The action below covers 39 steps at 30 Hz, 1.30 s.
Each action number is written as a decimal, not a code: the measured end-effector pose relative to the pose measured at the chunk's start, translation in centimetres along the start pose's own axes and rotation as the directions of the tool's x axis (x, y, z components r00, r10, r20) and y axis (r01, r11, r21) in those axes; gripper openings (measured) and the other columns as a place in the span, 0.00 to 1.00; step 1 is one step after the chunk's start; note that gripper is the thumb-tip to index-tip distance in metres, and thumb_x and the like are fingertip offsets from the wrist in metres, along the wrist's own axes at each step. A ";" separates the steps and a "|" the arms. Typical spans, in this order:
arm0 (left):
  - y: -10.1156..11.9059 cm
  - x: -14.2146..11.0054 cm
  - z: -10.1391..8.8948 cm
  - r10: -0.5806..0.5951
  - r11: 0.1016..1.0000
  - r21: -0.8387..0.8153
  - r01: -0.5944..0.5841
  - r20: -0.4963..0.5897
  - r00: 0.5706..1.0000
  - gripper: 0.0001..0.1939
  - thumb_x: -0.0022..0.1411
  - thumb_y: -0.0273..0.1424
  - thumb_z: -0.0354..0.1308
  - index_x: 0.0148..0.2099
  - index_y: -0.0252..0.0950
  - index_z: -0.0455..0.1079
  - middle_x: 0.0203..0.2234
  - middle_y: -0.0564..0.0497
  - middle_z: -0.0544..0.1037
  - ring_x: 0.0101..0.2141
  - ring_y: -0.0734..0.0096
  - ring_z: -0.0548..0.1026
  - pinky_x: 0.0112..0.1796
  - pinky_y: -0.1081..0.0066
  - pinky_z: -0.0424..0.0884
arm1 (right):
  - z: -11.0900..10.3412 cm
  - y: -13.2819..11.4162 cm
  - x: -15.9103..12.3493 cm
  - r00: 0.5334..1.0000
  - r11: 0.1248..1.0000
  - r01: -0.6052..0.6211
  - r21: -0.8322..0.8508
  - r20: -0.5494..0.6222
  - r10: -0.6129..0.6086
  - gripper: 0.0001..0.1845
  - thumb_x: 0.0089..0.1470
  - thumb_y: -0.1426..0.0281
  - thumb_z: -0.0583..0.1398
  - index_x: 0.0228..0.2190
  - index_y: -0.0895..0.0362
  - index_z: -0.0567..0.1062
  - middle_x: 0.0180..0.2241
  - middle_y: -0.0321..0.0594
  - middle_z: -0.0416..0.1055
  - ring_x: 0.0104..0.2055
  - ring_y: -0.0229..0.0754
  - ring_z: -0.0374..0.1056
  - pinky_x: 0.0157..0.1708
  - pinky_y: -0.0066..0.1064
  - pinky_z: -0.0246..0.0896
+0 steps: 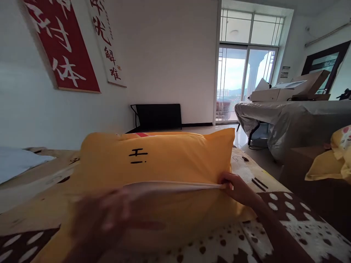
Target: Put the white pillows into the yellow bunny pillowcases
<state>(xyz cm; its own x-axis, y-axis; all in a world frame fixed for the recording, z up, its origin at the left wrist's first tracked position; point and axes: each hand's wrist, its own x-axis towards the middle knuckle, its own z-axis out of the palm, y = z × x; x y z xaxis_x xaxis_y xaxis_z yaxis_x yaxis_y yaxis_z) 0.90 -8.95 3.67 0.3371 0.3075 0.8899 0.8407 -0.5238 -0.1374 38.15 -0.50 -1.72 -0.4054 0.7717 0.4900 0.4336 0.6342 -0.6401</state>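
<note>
From where I stand, the yellow pillow [178, 160] lies across the middle of the patterned blanket [309, 223], with the black letters [138, 156] on its far part, left of the middle. A pale edge [170, 185] of cloth runs across it from left to right, and above this edge the cover looks rounded and filled.

The right hand [233, 184] is closed with its fingertips on the right end of this edge, so it is pinching the cloth. The left hand [101, 212] is over the near left part of the pillow, but it is so blurred that I cannot tell if it grasps the cloth or only rests against it.

I would judge the pillow to be light and very soft, so it should bend easily and hardly be damaged by squeezing. The cover seems thin and loose; it may fold, or slide over the filling. For the cloth alone, a pinch at the edge, as the right hand has, seems good. For the whole pillow, I would rather take both short ends, left and right, with full palms.
</note>
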 end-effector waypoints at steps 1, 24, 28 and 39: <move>2.7 1.0 2.0 0.111 0.992 -0.057 -0.109 0.026 0.994 0.10 0.57 0.22 0.48 0.38 0.40 0.67 0.29 0.51 0.73 0.29 0.69 0.69 0.31 0.68 0.66 | 0.2 0.1 0.0 1.000 1.000 0.017 0.007 -0.007 -0.017 0.11 0.38 0.82 0.51 0.25 0.57 0.67 0.26 0.34 0.65 0.29 0.35 0.60 0.29 0.25 0.53; 11.3 2.2 16.4 0.129 0.991 -0.090 -0.102 0.375 0.918 0.05 0.61 0.24 0.48 0.37 0.33 0.64 0.31 0.46 0.71 0.33 0.62 0.67 0.36 0.63 0.66 | 2.1 2.4 -0.1 0.909 0.988 0.144 -0.052 -0.388 -0.153 0.18 0.46 0.81 0.50 0.37 0.55 0.72 0.34 0.40 0.70 0.34 0.37 0.67 0.32 0.27 0.64; 11.0 2.8 16.6 0.119 0.992 -0.016 -0.127 0.484 0.867 0.06 0.60 0.23 0.49 0.36 0.34 0.66 0.33 0.45 0.72 0.36 0.59 0.69 0.38 0.59 0.67 | 1.8 2.7 0.0 0.898 0.981 0.141 -0.135 -0.401 -0.184 0.16 0.53 0.77 0.51 0.39 0.54 0.74 0.39 0.44 0.68 0.37 0.40 0.67 0.35 0.30 0.66; 7.9 5.9 19.5 -0.219 0.929 -0.023 0.368 0.768 0.602 0.13 0.61 0.29 0.50 0.48 0.34 0.64 0.35 0.43 0.77 0.37 0.61 0.76 0.36 0.69 0.68 | 3.1 6.1 0.9 0.937 0.969 0.069 -0.237 -0.318 -0.144 0.18 0.56 0.71 0.54 0.49 0.53 0.69 0.48 0.45 0.70 0.49 0.45 0.66 0.48 0.40 0.63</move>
<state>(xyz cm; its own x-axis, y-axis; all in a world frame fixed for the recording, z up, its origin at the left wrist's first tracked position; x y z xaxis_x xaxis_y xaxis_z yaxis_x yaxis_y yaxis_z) 17.82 4.22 -0.71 0.3440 0.9100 0.2315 0.8956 -0.3920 0.2103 37.91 3.94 -7.00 -0.1865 0.6465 0.7398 0.5830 0.6789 -0.4463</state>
